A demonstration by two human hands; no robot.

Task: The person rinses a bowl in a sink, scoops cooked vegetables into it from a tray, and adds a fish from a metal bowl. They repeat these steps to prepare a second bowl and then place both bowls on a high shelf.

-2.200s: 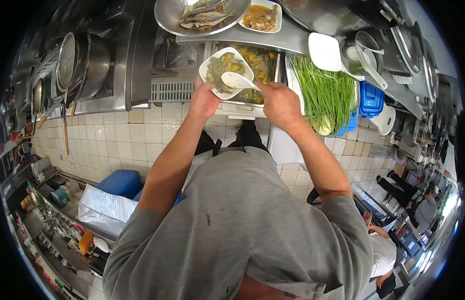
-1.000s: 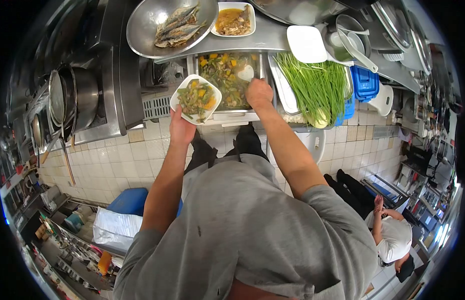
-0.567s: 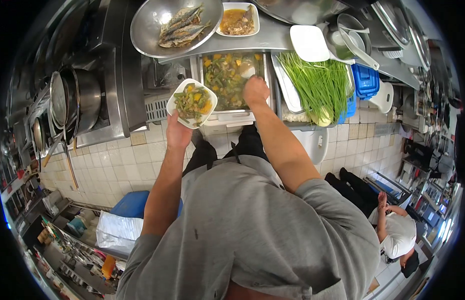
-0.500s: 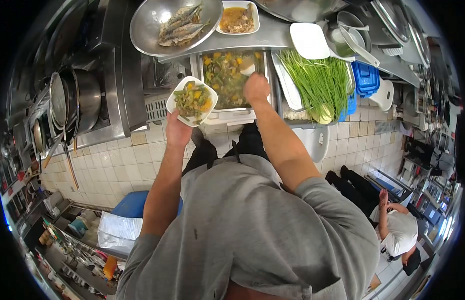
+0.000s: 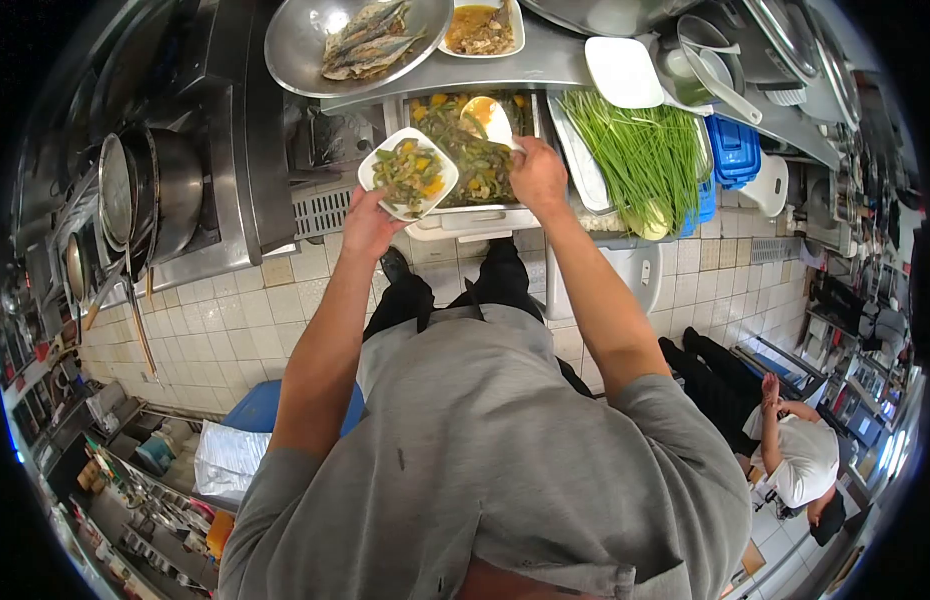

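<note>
In my left hand [image 5: 369,228] is a white square bowl [image 5: 432,151] of cut green and orange vegetables, its near edge gripped by my fingers. My right hand [image 5: 541,180] is closed around a white serving spoon [image 5: 498,125], which has something orange in its bowl. The spoon is over a metal pan [image 5: 397,115] of vegetable stew [image 5: 445,115] set in the counter. The bowl is at the pan's near left, overlapping its corner. Most of the spoon's handle is hidden by my hand.
On the shelf behind are a steel bowl [image 5: 281,58] of fish, a white dish [image 5: 518,38] and a white plate [image 5: 625,72]. Long green stalks [image 5: 640,150] lie on a tray at right, beside blue containers [image 5: 735,150]. Pots [image 5: 175,190] stand left. Another person [image 5: 800,460] is at lower right.
The serving spoon has come up out of the stew and turned, with its bowl now visible. My right hand has moved right and slightly nearer, and my left hand has brought the bowl rightward.
</note>
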